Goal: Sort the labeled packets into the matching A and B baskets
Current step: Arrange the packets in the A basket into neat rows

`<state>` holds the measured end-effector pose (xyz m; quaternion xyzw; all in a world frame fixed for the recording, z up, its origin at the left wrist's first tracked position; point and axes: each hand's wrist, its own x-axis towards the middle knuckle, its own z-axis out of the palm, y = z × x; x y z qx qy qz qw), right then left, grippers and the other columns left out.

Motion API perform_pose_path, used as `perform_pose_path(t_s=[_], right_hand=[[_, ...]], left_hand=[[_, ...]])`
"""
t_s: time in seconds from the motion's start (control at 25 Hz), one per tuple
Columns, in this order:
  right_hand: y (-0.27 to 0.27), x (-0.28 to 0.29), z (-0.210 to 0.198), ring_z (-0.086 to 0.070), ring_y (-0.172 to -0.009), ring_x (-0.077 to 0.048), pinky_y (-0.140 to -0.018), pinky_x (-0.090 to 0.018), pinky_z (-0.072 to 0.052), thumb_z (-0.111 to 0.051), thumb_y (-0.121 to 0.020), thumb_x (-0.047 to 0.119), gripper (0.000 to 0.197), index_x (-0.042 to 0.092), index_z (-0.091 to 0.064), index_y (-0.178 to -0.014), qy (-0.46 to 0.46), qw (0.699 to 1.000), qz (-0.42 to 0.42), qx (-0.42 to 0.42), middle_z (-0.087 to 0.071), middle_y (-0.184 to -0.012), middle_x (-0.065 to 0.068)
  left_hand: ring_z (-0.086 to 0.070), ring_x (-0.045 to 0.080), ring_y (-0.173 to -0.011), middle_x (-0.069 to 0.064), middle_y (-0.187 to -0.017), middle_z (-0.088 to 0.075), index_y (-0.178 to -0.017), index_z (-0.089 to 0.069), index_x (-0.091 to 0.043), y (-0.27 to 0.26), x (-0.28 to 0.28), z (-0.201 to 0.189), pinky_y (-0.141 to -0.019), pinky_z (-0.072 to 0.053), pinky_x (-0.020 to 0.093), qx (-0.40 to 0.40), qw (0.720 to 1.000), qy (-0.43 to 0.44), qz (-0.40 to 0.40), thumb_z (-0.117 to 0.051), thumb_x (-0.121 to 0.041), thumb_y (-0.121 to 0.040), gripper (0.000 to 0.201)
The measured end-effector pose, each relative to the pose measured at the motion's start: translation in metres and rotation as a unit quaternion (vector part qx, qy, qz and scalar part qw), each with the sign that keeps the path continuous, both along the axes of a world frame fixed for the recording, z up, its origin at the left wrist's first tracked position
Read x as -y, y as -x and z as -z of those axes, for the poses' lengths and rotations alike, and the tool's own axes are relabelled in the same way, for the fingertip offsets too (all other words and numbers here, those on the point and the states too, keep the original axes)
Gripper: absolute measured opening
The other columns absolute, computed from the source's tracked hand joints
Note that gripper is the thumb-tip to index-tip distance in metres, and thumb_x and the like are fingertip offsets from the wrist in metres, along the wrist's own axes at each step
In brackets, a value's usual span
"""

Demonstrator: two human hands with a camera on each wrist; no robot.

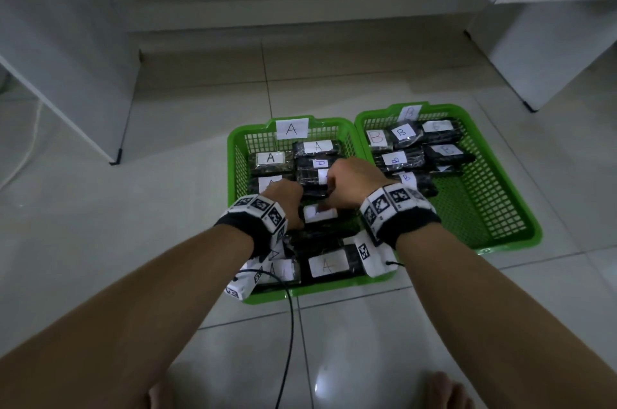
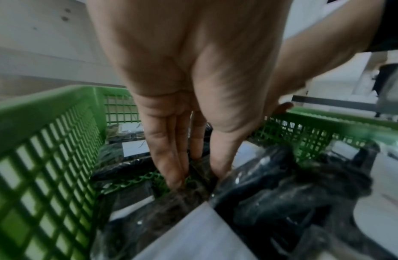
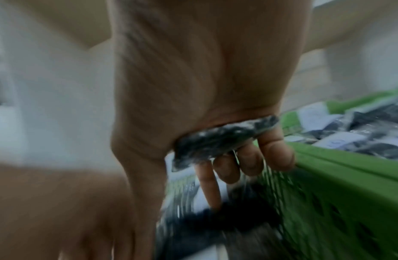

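Two green baskets stand side by side on the tiled floor: the left basket [image 1: 238, 161] carries a paper tag reading "A" [image 1: 291, 128], the right basket [image 1: 494, 174] a fainter tag "B" [image 1: 411, 113]. Dark packets with white labels lie in each, marked A on the left and B on the right. Both my hands reach into the A basket. My left hand [image 1: 283, 198] has straight fingers [image 2: 169, 167] poking between packets, as only its wrist view shows. My right hand [image 1: 354, 179] grips a dark packet [image 3: 218, 142], fingers curled round it, in a blurred wrist view. A black cable [image 1: 290, 325] trails over the floor.
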<state>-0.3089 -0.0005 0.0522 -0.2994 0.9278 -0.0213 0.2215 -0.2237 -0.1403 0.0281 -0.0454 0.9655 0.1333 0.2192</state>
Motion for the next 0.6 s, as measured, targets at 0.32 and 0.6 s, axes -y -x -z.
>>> perform_pose_path(t_s=[0.32,0.6], right_hand=[[0.032,-0.036,-0.014,-0.059,-0.071,-0.021,-0.057,-0.033,-0.053,-0.043,-0.097,0.004,0.03,-0.005,-0.071,-0.103,0.298,0.89,0.253,0.234,-0.062,-0.09,-0.01],[0.029,-0.048,-0.006,-0.058,-0.11,-0.01,-0.11,-0.036,-0.035,-0.068,-0.091,0.014,0.016,0.021,-0.075,-0.104,0.297,0.903,0.222,0.217,-0.071,-0.11,0.008]], left_hand=[[-0.061,0.029,-0.099,0.013,-0.112,-0.059,-0.108,-0.057,-0.009,0.009,-0.004,0.01,-0.069,-0.052,0.034,-0.034,0.999,0.036,0.022,-0.074,-0.032,-0.08,0.04],[-0.067,0.023,-0.084,0.001,-0.085,-0.067,-0.088,-0.066,-0.017,0.008,-0.001,-0.013,-0.07,-0.055,0.032,-0.087,0.993,0.059,0.061,-0.071,-0.045,-0.079,0.03]])
